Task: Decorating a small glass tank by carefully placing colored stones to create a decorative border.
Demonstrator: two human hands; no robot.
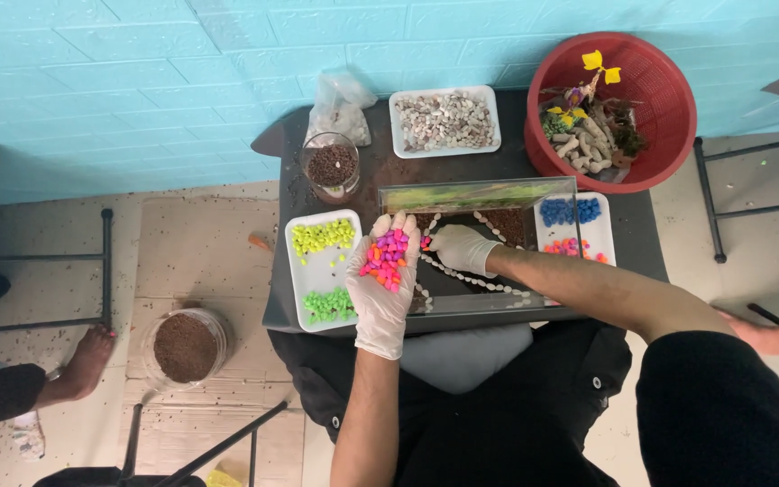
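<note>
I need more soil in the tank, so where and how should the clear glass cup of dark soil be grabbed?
Probably best to wrap the hands around the side wall of the glass cup, below its open rim, coming from the person's near left side. It stands upright and filled, so a side grip keeps it level. A plastic bag crowds its far side, and the glass tank sits at its right.
</note>
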